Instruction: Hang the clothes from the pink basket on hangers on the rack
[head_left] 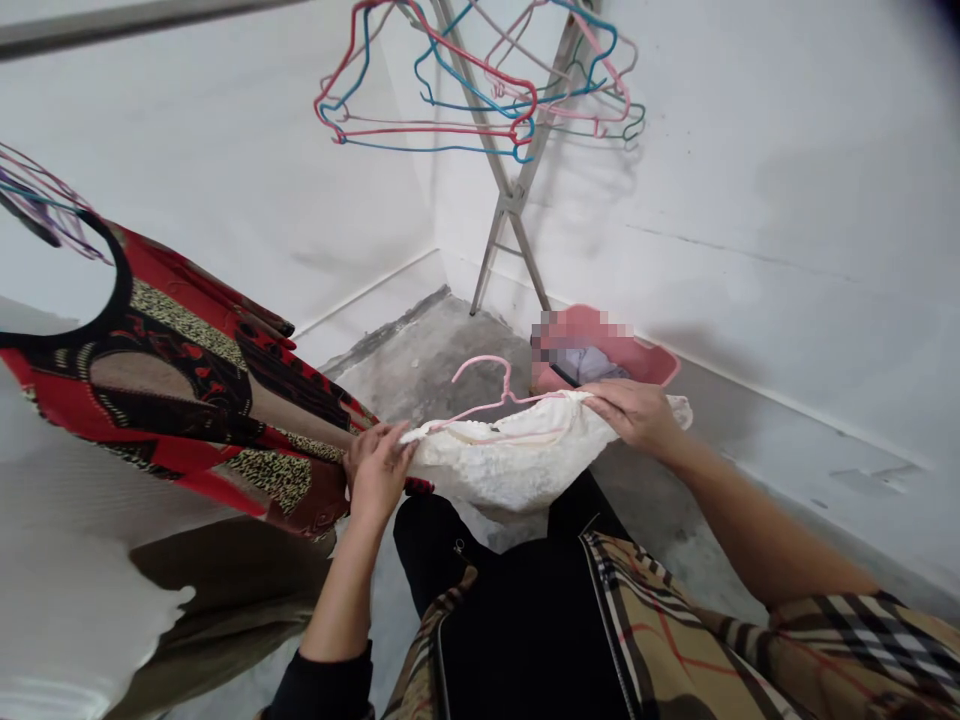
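A white lace garment (506,455) stretches between my hands, bunched and sagging in the middle. My left hand (379,472) grips its left end, right beside the lower edge of a red, black and leopard-print dress (176,375) hanging on the left. My right hand (634,415) pinches the garment's right end. A pink wire hanger (486,382) sits partly inside the white garment, with its hook sticking up and out of the neck. The rest of that hanger is hidden by the lace.
A pink plastic basket (615,345) holding grey cloth stands on the concrete floor (427,365) beyond my right hand. Several coloured wire hangers (480,90) hang from a metal drying rack (514,195) in the corner, between white walls. A plaid-trimmed black garment (525,630) covers my front.
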